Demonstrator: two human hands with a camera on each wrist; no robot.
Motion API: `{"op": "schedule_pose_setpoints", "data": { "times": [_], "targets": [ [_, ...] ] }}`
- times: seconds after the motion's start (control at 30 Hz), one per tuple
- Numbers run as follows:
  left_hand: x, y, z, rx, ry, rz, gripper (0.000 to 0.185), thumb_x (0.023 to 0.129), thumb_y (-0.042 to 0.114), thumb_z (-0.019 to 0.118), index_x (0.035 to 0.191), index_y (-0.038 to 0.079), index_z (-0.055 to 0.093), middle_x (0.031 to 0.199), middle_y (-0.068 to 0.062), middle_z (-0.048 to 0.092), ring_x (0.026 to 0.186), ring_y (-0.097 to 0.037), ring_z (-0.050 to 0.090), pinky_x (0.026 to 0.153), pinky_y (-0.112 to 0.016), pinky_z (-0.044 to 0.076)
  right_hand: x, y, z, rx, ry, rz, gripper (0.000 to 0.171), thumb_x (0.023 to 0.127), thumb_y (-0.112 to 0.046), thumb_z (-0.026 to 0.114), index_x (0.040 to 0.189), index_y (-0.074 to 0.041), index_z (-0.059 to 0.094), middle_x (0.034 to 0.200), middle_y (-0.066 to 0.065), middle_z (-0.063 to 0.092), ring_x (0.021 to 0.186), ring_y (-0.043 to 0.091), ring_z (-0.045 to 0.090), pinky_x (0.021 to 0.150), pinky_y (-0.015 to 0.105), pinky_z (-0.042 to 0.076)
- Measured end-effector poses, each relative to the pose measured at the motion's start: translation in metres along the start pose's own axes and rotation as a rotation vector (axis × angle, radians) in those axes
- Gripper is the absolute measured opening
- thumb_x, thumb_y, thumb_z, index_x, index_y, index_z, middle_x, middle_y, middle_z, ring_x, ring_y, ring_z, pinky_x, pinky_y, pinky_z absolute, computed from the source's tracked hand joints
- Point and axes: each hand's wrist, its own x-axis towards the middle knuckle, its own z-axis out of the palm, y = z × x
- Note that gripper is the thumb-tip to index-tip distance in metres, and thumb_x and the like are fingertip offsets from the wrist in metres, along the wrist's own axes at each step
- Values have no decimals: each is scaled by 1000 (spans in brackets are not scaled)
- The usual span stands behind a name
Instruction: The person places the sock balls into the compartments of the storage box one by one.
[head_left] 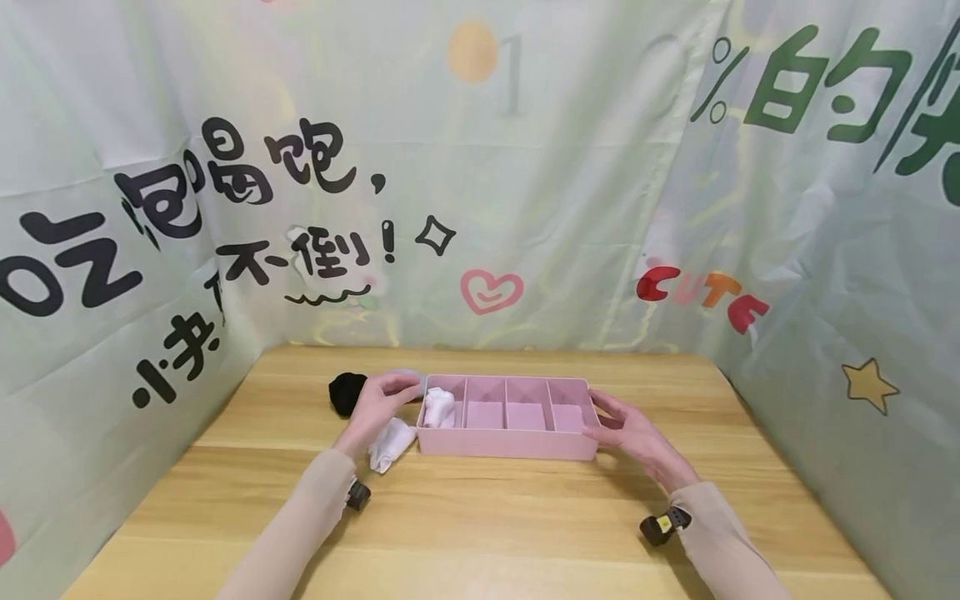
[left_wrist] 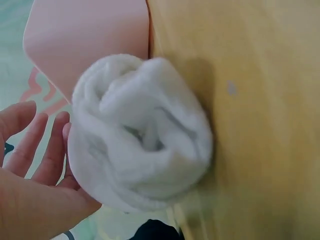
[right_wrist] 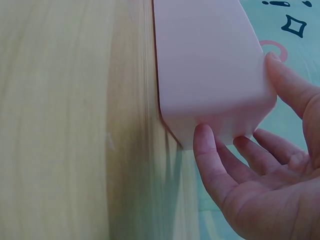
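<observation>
The pink box (head_left: 507, 443) has a row of several compartments and sits on the table in front of me. A white balled sock (head_left: 439, 408) lies in its leftmost compartment. My right hand (head_left: 637, 437) holds the box's right end, thumb at the rim by the front corner and fingers against the end wall. By the left end is my left hand (head_left: 378, 408), its fingers loosely bent. A second white rolled sock (left_wrist: 142, 132) lies on the table in front of that hand and hides some of its fingers in the left wrist view.
A black bundle (head_left: 347, 393) lies left of my left hand. Something grey-blue (head_left: 410, 375) shows behind its fingers. The wooden table (head_left: 495, 525) extends in front of the box, and printed cloth curtains (head_left: 570, 208) enclose it at the back and sides.
</observation>
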Motion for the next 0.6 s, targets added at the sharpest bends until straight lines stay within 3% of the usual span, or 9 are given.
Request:
{"op": "schedule_pose_setpoints", "data": {
  "times": [0.37, 0.5, 0.6],
  "targets": [
    [-8, -13, -22, 31, -66, -39, 35, 90, 20, 72, 119, 2, 68, 120, -13, 70, 113, -19, 60, 98, -33, 47, 1, 0, 2, 2, -7, 11, 81, 90, -16, 71, 156, -6, 23, 161, 18, 21, 142, 42, 32, 106, 42, 44],
    [-9, -19, -31, 7, -131, -49, 39, 88, 14, 72, 124, -1, 64, 126, -20, 65, 111, -19, 62, 94, -27, 49, 1, 1, 1, 3, -8, 17, 83, 90, -17, 72, 156, -6, 23, 162, 18, 21, 142, 42, 32, 105, 41, 45],
    [-10, -22, -37, -32, -195, -65, 46, 87, 10, 73, 128, -4, 60, 133, -25, 58, 118, -27, 60, 100, -32, 47, 0, 0, 1, -2, -9, 16, 83, 90, -18, 72, 156, -6, 22, 162, 18, 20, 142, 43, 32, 107, 45, 43]
  ]
}}
